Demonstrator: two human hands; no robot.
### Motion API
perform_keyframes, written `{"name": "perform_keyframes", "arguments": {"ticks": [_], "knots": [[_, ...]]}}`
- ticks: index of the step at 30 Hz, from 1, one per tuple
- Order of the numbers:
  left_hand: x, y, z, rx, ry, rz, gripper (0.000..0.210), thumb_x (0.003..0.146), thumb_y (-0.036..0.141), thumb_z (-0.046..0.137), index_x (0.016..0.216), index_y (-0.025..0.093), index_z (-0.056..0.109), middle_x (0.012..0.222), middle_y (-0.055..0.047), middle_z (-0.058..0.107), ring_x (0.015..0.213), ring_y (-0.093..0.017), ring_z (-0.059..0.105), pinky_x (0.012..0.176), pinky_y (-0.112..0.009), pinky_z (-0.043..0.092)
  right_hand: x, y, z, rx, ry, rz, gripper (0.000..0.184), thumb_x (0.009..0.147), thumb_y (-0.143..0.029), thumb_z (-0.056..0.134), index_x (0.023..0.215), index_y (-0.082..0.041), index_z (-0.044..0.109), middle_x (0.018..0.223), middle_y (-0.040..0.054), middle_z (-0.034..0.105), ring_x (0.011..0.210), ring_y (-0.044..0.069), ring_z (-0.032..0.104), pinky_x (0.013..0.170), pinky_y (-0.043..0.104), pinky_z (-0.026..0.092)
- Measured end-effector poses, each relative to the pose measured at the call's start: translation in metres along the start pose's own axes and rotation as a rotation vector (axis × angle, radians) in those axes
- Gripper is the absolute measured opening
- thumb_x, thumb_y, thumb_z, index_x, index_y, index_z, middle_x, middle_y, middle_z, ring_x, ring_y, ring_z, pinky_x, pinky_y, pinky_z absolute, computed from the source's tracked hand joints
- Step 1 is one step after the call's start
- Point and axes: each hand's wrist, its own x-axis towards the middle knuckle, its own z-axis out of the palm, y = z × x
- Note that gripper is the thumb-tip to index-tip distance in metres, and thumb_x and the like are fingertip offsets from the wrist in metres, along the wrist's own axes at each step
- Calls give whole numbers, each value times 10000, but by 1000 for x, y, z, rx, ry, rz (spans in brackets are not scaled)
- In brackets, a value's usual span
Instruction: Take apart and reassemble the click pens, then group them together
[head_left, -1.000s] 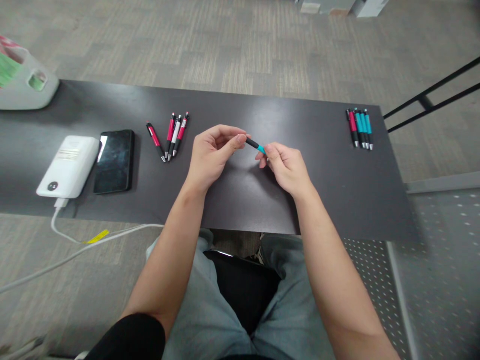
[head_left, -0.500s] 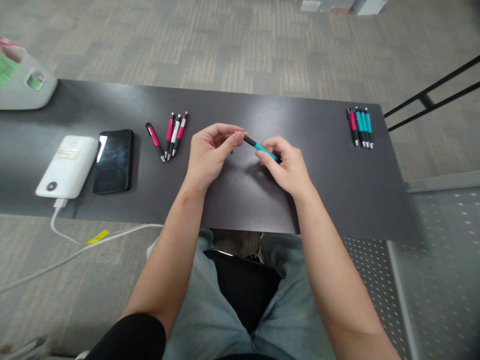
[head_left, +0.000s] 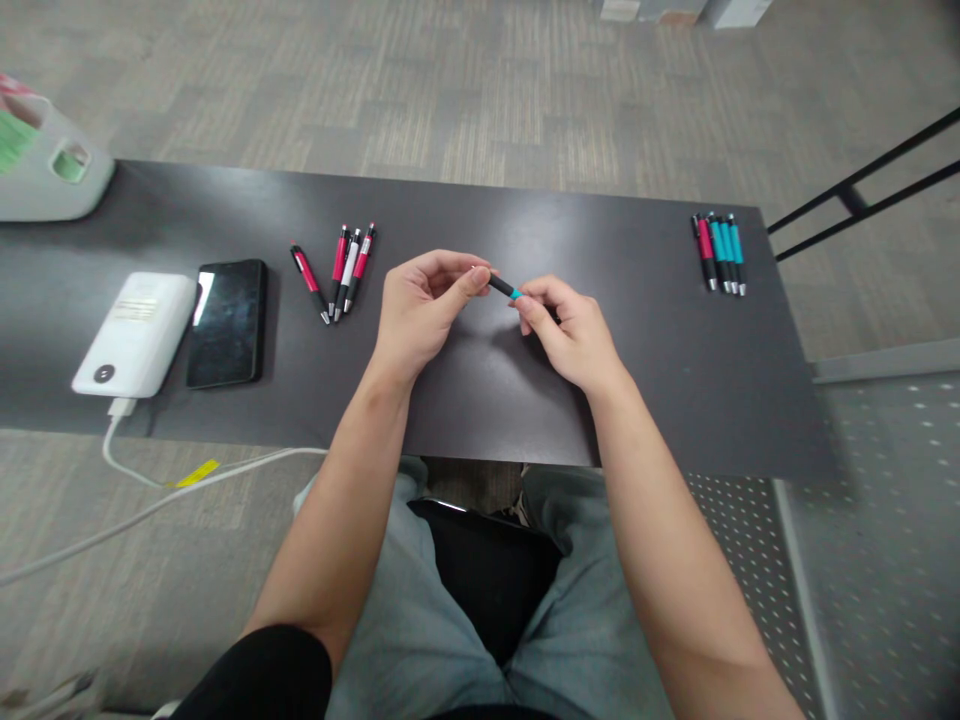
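A teal pen with a black grip (head_left: 503,286) is held between my two hands above the dark table. The fingers and thumb of my left hand (head_left: 427,310) pinch its tip end, which they hide. My right hand (head_left: 566,325) is closed around the teal barrel, with the thumb near the edge of the black grip; most of the barrel is covered. Left of my hands lie a red pen (head_left: 309,280) set at an angle, and a close group of two more red pens (head_left: 339,270) with a white pen (head_left: 349,272) between them.
At the far right, a red pen (head_left: 705,252) lies beside several teal pens (head_left: 727,252). A black phone (head_left: 226,325) and a white power bank (head_left: 135,335) with a cable sit on the left of the table (head_left: 675,400). A pale plastic container (head_left: 82,190) stands at the far left corner.
My right hand's fingers have shifted along the pen toward its black grip, covering more of the teal barrel. My left hand stays almost in place.
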Motion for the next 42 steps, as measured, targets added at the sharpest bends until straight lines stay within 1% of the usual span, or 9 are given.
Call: {"name": "perform_keyframes", "arguments": {"ticks": [9, 12, 16, 19, 21, 25, 30, 36, 42], "knots": [[-3, 7, 1, 28, -16, 15, 86, 904, 358, 810, 939, 300, 758, 992, 4, 793, 899, -230, 743, 900, -420, 611, -1, 7, 2, 207, -47, 69, 279, 986, -601, 666, 1015, -329, 722, 688, -20, 577, 617, 187, 516, 638, 358, 405], [-1, 7, -8, 58, -91, 8, 189, 910, 380, 797, 1068, 303, 727, 1114, -8, 769, 1028, -239, 725, 961, -413, 588, 0, 6, 2, 218, 8, 68, 249, 976, -578, 693, 1009, -334, 722, 697, -17, 578, 635, 190, 537, 647, 360, 420], [1, 1, -27, 445, -113, 54, 414, 853, 438, 844, 1212, 305, 688, 1263, -39, 691, 1085, -259, 671, 922, -399, 560, 1, 6, -1, 178, 109, 49, 163, 973, -497, 731, 990, -336, 711, 745, -13, 585, 689, 193, 546, 693, 364, 429], [2, -6, -35, 743, -156, 61, 293, 836, 419, 842, 1083, 295, 743, 1112, -59, 703, 978, -289, 663, 862, -435, 537, 0, 9, -3, 147, 131, 31, 126, 966, -451, 751, 1002, -340, 704, 774, -14, 593, 711, 195, 536, 709, 366, 418], [2, -9, -34, 820, -200, 56, 132, 863, 371, 801, 965, 294, 764, 990, -54, 712, 926, -304, 666, 828, -459, 521, 0, 11, -3, 123, 129, 31, 140, 953, -454, 764, 1010, -344, 699, 780, -16, 590, 706, 196, 527, 695, 368, 406], [3, -6, -28, 613, -129, 2, 58, 923, 348, 732, 946, 300, 758, 923, -15, 746, 864, -270, 689, 804, -445, 535, -1, 11, -2, 52, 130, 36, 176, 927, -472, 785, 1009, -345, 694, 772, -18, 581, 682, 195, 518, 667, 368, 402], [2, 6, -20, 182, 1, -98, 172, 901, 417, 771, 1030, 316, 720, 1125, 6, 775, 1109, -250, 713, 1011, -431, 570, -1, 6, -3, -33, 143, 20, 181, 911, -448, 805, 1008, -338, 698, 798, -10, 602, 658, 191, 500, 632, 364, 411], [1, 7, -15, 73, -24, -82, 169, 846, 405, 837, 977, 338, 754, 1066, 19, 789, 1094, -267, 724, 1043, -469, 561, -2, 2, -1, -31, 116, -1, 160, 923, -405, 800, 1026, -342, 695, 900, 9, 651, 756, 216, 566, 708, 378, 449], [2, 0, -17, 92, -79, -45, 154, 855, 404, 835, 982, 335, 784, 1038, -3, 787, 1013, -285, 722, 961, -471, 556, -1, -2, -2, -80, 99, 14, 182, 919, -466, 793, 1028, -352, 703, 970, 38, 688, 832, 259, 615, 785, 427, 482]]}}
